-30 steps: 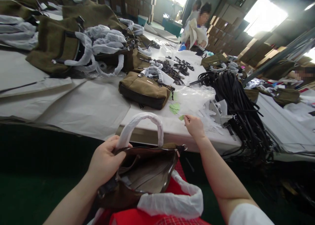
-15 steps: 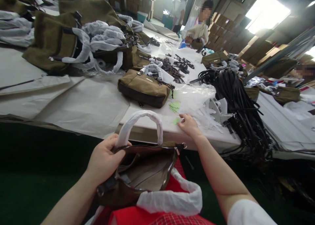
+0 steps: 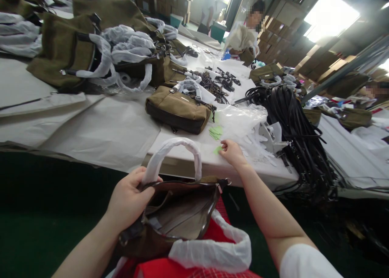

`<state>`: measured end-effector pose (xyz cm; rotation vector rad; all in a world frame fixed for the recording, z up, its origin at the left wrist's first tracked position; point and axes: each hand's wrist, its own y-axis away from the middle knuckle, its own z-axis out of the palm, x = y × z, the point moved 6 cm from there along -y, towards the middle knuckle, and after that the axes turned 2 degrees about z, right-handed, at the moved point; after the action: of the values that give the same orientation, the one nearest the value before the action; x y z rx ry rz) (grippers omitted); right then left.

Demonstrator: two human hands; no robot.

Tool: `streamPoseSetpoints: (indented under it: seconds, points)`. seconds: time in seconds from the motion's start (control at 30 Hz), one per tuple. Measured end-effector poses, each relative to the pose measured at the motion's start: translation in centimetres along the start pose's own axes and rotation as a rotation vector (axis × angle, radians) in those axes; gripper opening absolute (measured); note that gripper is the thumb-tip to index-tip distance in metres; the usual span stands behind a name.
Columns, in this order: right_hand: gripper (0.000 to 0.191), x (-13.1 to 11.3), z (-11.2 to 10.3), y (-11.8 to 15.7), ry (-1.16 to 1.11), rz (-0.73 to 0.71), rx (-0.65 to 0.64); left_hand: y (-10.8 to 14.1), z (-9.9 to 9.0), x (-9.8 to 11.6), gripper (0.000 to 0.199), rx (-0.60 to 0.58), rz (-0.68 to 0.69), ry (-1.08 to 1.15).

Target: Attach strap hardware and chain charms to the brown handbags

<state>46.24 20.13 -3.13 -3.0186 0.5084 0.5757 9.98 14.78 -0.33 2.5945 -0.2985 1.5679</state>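
Observation:
An olive handbag (image 3: 179,213) rests on my lap with its zipped mouth gaping and the pale lining showing. My left hand (image 3: 129,195) is closed on its rim, beside the base of a white-wrapped handle (image 3: 170,146). The other wrapped handle (image 3: 212,253) droops towards me. Over the table's front edge, my right hand (image 3: 232,153) pinches a small green paper slip (image 3: 218,149); its fingertips are partly hidden. A small pile of green slips (image 3: 215,132) lies just beyond that hand.
A finished-looking olive bag (image 3: 179,110) sits on the white-covered table (image 3: 121,128). Black straps (image 3: 291,124) hang over the edge at right. Clear plastic (image 3: 240,116) and dark hardware (image 3: 212,83) lie between. More bags (image 3: 67,51) are heaped at left. A co-worker (image 3: 246,35) stands across the table.
My right fingers have drawn closer together at the green slip. My left hand and the handbag stay almost still. A person in the background has shifted left.

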Motion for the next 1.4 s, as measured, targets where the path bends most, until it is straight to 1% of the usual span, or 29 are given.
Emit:
streamPoseSetpoints:
  seconds: [0.1, 0.17, 0.23, 0.27, 0.3, 0.33, 0.4, 0.47, 0.5, 0.53, 0.6, 0.67, 0.7, 0.73, 0.8, 0.83, 0.87, 0.9, 0.97, 1.0, 1.03, 1.07, 1.13, 1.2, 1.27, 1.3, 1.33, 1.37, 1.4]
  points:
    - [0.018, -0.3, -0.8, 0.5, -0.013, -0.017, 0.009, -0.1, 0.0, 0.0, 0.018, 0.003, 0.006, 0.001]
    - [0.005, -0.9, -1.8, 1.6, -0.031, -0.048, -0.016, -0.1, 0.0, -0.1, 0.018, 0.004, -0.008, 0.01]
    - [0.011, -2.4, -3.6, 3.7, -0.115, -0.102, -0.037, -0.1, 0.1, -0.2, 0.018, -0.002, -0.029, 0.028]
    - [0.015, -3.5, -4.6, 5.0, -0.184, -0.141, -0.045, -0.2, 0.2, -0.1, 0.018, -0.008, -0.039, 0.042]
    - [0.017, -5.1, -5.8, 6.5, -0.32, -0.213, -0.049, -0.2, 0.3, -0.1, 0.019, -0.013, -0.047, 0.058]
    - [0.016, -6.9, -6.8, 8.1, -0.468, -0.309, -0.068, -0.3, 0.4, -0.1, 0.02, -0.018, -0.057, 0.077]
    - [0.008, -11.0, -7.6, 11.3, -0.603, -0.542, -0.156, -0.4, 0.5, -0.1, 0.02, -0.025, -0.086, 0.113]
    - [0.006, -15.2, -6.4, 14.1, -0.497, -0.803, -0.257, -0.4, 0.8, -0.1, 0.02, -0.039, -0.127, 0.144]
    - [0.008, -16.9, -4.9, 15.2, -0.377, -0.908, -0.294, -0.4, 1.0, -0.1, 0.02, -0.047, -0.147, 0.161]
    - [0.01, -18.3, -3.0, 15.9, -0.23, -0.984, -0.326, -0.3, 1.1, -0.1, 0.02, -0.055, -0.162, 0.18]
    - [0.016, -20.0, 1.2, 16.6, 0.062, -1.049, -0.39, -0.1, 1.3, -0.1, 0.022, -0.053, -0.174, 0.204]
    - [0.021, -20.4, 4.5, 16.7, 0.243, -1.034, -0.466, 0.2, 1.2, -0.2, 0.022, -0.043, -0.171, 0.211]
    - [0.022, -20.3, 5.3, 16.8, 0.266, -1.017, -0.492, 0.3, 1.2, -0.2, 0.022, -0.04, -0.167, 0.212]
    - [0.021, -20.1, 5.6, 16.8, 0.244, -0.996, -0.504, 0.4, 1.1, -0.3, 0.022, -0.039, -0.165, 0.216]
    - [0.017, -19.3, 5.0, 16.6, 0.107, -0.9, -0.499, 0.5, 1.0, -0.5, 0.022, -0.042, -0.171, 0.235]
    - [0.016, -18.5, 4.6, 16.3, 0.018, -0.811, -0.508, 0.6, 0.9, -0.7, 0.023, -0.039, -0.18, 0.241]
    - [0.017, -17.5, 4.4, 16.1, -0.067, -0.689, -0.554, 0.5, 0.9, -0.8, 0.024, -0.039, -0.193, 0.24]
    - [0.018, -16.3, 4.7, 15.9, -0.148, -0.542, -0.645, 0.5, 0.9, -0.9, 0.025, -0.046, -0.206, 0.232]
    - [0.018, -14.2, 6.2, 16.5, -0.308, -0.233, -0.902, 0.5, 1.1, -0.9, 0.027, -0.087, -0.219, 0.206]
    - [0.02, -13.5, 7.1, 17.0, -0.399, -0.103, -1.016, 0.5, 1.4, -0.7, 0.028, -0.136, -0.215, 0.206]
    - [0.021, -13.2, 8.0, 17.3, -0.5, 0.003, -1.088, 0.6, 1.8, -0.5, 0.028, -0.201, -0.206, 0.22]
    - [0.021, -13.1, 8.7, 17.4, -0.6, 0.081, -1.112, 0.8, 2.1, -0.2, 0.03, -0.27, -0.194, 0.243]
    - [0.021, -13.2, 9.9, 17.1, -0.747, 0.169, -1.077, 1.2, 2.6, 0.2, 0.034, -0.382, -0.179, 0.3]
    - [0.024, -13.4, 10.7, 16.6, -0.784, 0.195, -1.038, 1.4, 2.6, 0.2, 0.038, -0.427, -0.191, 0.345]
    - [0.026, -13.6, 11.0, 16.4, -0.703, 0.15, -1.041, 1.5, 2.4, -0.1, 0.041, -0.425, -0.218, 0.358]
    - [0.026, -13.9, 11.0, 16.4, -0.619, 0.088, -1.031, 1.5, 2.2, -0.3, 0.043, -0.417, -0.234, 0.351]
    - [0.025, -14.2, 10.8, 16.3, -0.503, -0.007, -0.979, 1.4, 2.1, -0.6, 0.045, -0.405, -0.25, 0.337]
    - [0.024, -14.7, 10.4, 16.2, -0.36, -0.143, -0.896, 1.4, 2.0, -0.8, 0.047, -0.391, -0.268, 0.323]
    - [0.022, -15.5, 9.8, 16.3, -0.208, -0.318, -0.793, 1.5, 1.9, -1.1, 0.049, -0.378, -0.289, 0.316]
